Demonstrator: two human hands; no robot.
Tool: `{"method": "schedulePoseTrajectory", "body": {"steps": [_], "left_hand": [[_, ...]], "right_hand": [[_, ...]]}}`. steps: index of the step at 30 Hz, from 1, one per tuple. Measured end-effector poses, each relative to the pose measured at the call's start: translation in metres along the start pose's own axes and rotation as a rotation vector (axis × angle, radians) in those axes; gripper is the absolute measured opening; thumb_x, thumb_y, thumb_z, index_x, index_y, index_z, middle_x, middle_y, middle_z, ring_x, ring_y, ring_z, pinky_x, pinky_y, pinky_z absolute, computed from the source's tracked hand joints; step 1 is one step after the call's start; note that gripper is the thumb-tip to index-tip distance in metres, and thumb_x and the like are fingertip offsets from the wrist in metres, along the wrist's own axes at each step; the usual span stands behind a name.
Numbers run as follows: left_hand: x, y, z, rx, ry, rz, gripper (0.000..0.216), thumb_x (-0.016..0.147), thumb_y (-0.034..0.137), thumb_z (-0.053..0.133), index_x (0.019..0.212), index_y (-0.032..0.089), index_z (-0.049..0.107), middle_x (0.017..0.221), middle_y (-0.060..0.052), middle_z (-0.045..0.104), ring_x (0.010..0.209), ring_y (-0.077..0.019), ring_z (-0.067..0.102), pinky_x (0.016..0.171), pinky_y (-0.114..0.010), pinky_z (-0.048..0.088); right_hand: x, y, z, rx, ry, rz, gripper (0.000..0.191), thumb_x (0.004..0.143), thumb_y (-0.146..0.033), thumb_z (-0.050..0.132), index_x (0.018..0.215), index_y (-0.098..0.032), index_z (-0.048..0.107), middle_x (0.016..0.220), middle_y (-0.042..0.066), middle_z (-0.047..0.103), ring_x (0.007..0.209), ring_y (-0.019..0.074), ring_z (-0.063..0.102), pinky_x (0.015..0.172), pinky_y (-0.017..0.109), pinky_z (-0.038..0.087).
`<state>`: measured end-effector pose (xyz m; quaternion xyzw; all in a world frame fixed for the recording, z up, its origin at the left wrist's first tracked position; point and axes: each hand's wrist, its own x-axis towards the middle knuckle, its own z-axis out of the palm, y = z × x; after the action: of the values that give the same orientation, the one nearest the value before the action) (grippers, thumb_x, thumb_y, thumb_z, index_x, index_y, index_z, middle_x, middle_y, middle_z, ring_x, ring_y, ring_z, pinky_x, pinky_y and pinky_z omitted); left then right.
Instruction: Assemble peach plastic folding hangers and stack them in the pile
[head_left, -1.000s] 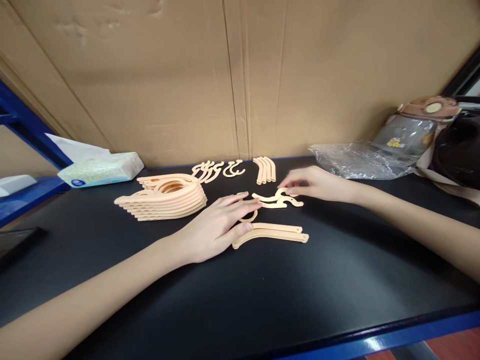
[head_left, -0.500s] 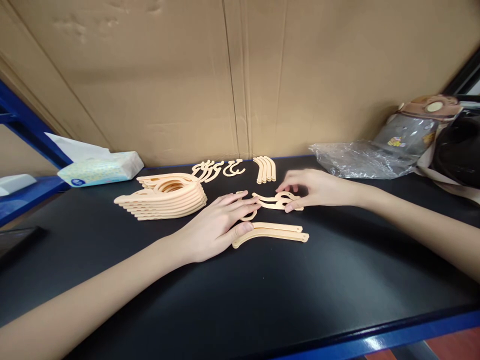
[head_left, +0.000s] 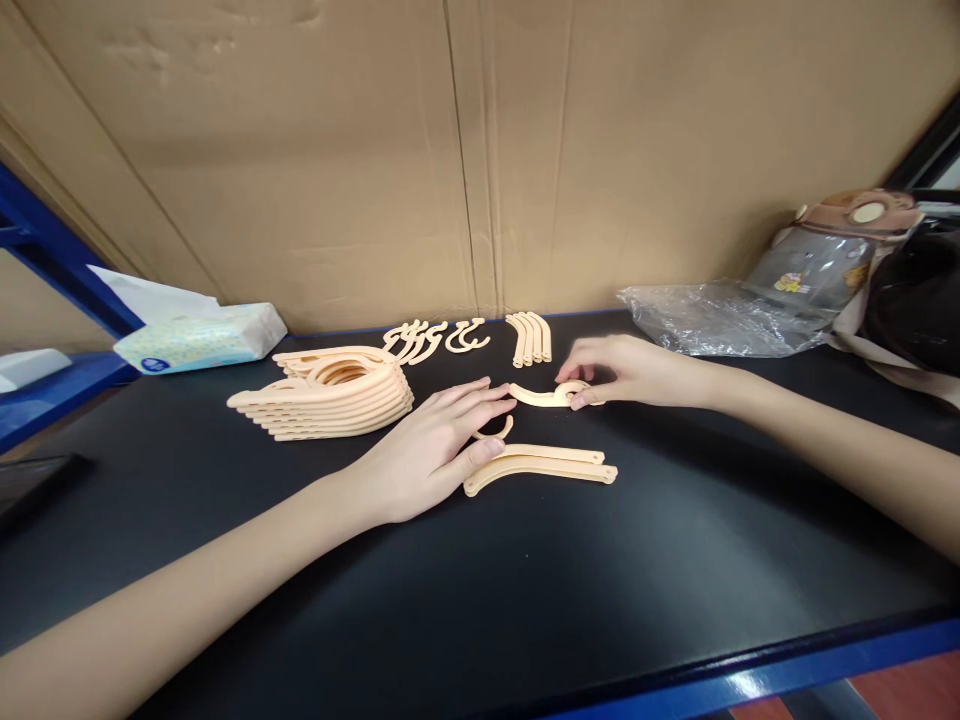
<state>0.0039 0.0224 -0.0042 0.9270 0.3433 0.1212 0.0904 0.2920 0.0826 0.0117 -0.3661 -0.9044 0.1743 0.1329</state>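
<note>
My left hand (head_left: 442, 440) lies flat with its fingers stretched out. It partly covers a curved cream hanger hook (head_left: 504, 428), and its thumb touches the left end of two cream hanger arms (head_left: 555, 464) lying side by side. Its fingertips reach the left tip of a cream hanger piece (head_left: 536, 397) with a rounded cut-out. Thumb and fingers of my right hand (head_left: 611, 370) pinch this piece at its right end, hiding part of it. Whether it is one layer or two stacked, I cannot tell.
A stack of cream hanger frames (head_left: 352, 400) sits left of my hands. Loose hooks (head_left: 420, 342) and several short curved bars (head_left: 531, 338) lie at the back. A tissue pack (head_left: 202, 338) is at left; a plastic bag (head_left: 690, 315) and a bottle (head_left: 817, 260) are at right. Cardboard (head_left: 360, 160) stands behind.
The two outlines of the hanger piece, apart before, have come together in my right hand and now look like one. My left hand has hardly moved.
</note>
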Motion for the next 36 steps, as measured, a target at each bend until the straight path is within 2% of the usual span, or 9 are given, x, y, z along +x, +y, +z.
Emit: {"method": "schedulePoseTrajectory", "body": {"steps": [10, 16, 22, 27, 31, 36], "left_hand": [[0.0, 0.003, 0.0, -0.033, 0.071, -0.042, 0.044, 0.102, 0.043, 0.029, 0.133, 0.019, 0.049, 0.142, -0.009, 0.049, 0.138, -0.0236, 0.034, 0.111, -0.045, 0.034], [0.001, 0.001, -0.007, 0.037, 0.095, 0.001, 0.033, 0.102, 0.034, 0.034, 0.122, 0.02, 0.057, 0.128, -0.007, 0.059, 0.126, -0.022, 0.047, 0.106, -0.04, 0.04], [-0.004, 0.001, -0.026, 0.239, -0.006, 0.099, 0.03, 0.1, 0.026, 0.037, 0.113, 0.022, 0.063, 0.112, -0.005, 0.066, 0.1, -0.0204, 0.061, 0.088, -0.034, 0.049], [-0.01, 0.009, -0.029, 0.332, -0.065, 0.113, 0.031, 0.1, 0.021, 0.037, 0.113, 0.021, 0.064, 0.107, -0.005, 0.067, 0.095, -0.0211, 0.064, 0.081, -0.033, 0.051], [-0.009, 0.013, -0.022, 0.461, -0.089, 0.134, 0.034, 0.097, 0.009, 0.035, 0.116, 0.015, 0.061, 0.107, -0.009, 0.065, 0.095, -0.0229, 0.063, 0.079, -0.034, 0.052], [-0.006, 0.012, -0.014, 0.563, -0.047, 0.16, 0.028, 0.096, 0.007, 0.036, 0.107, 0.013, 0.061, 0.1, -0.009, 0.064, 0.09, -0.0221, 0.061, 0.077, -0.033, 0.051]], "right_hand": [[0.001, 0.009, 0.0, 0.016, 0.016, -0.033, 0.043, 0.082, -0.057, 0.061, 0.102, -0.018, 0.065, 0.092, 0.005, 0.064, 0.083, 0.0188, 0.059, 0.073, 0.031, 0.043], [0.001, 0.014, 0.001, 0.008, 0.042, -0.012, 0.049, 0.082, -0.059, 0.06, 0.11, -0.02, 0.062, 0.094, 0.005, 0.064, 0.084, 0.0188, 0.06, 0.074, 0.031, 0.044], [-0.001, 0.001, -0.008, 0.008, 0.116, -0.02, 0.043, 0.088, -0.056, 0.054, 0.109, -0.019, 0.061, 0.09, 0.005, 0.067, 0.08, 0.0187, 0.062, 0.073, 0.031, 0.045], [-0.009, -0.023, -0.012, -0.233, 0.218, -0.081, 0.032, 0.095, -0.045, 0.049, 0.109, -0.02, 0.063, 0.094, 0.006, 0.067, 0.085, 0.0204, 0.061, 0.076, 0.032, 0.043], [-0.012, -0.039, 0.001, -0.504, 0.202, -0.223, 0.03, 0.098, -0.036, 0.042, 0.106, -0.018, 0.065, 0.1, 0.009, 0.067, 0.089, 0.0229, 0.059, 0.081, 0.037, 0.039], [-0.016, -0.048, 0.014, -0.595, 0.188, -0.327, 0.027, 0.098, -0.03, 0.043, 0.103, -0.017, 0.066, 0.091, 0.007, 0.067, 0.085, 0.0212, 0.058, 0.082, 0.036, 0.037]]}}
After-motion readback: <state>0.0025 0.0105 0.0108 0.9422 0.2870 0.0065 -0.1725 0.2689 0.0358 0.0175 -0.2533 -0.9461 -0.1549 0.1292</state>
